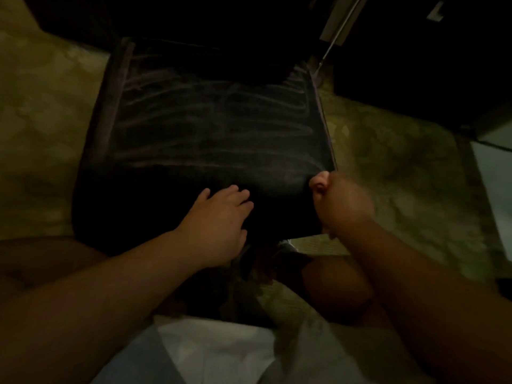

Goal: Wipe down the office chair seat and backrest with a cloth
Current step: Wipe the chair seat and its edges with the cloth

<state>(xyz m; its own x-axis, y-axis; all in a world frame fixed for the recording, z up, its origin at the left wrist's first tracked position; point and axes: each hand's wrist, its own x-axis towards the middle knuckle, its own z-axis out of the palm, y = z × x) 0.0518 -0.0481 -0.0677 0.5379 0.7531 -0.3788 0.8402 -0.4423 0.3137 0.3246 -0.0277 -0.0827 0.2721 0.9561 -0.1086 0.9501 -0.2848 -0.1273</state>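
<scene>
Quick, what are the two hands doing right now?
Left hand: open, fingers spread flat on the dark chair seat, holding nothing.
Right hand: closed in a fist at the seat's right edge; cannot tell what it grips.

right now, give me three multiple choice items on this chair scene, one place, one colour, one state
1. Where does the left hand rest?
A. on the near part of the chair seat
B. on the floor
C. on the desk

2. What colour is the seat?
A. white
B. red
C. very dark, nearly black

3. How is the right hand held?
A. flat and spread
B. curled into a fist at the seat's right edge
C. hanging at the person's side

Answers: 1 A, its fingers lie spread on the seat's front; 2 C, dark fabric with pale wipe streaks; 3 B, its fingers are curled in at the seat's corner.
</scene>
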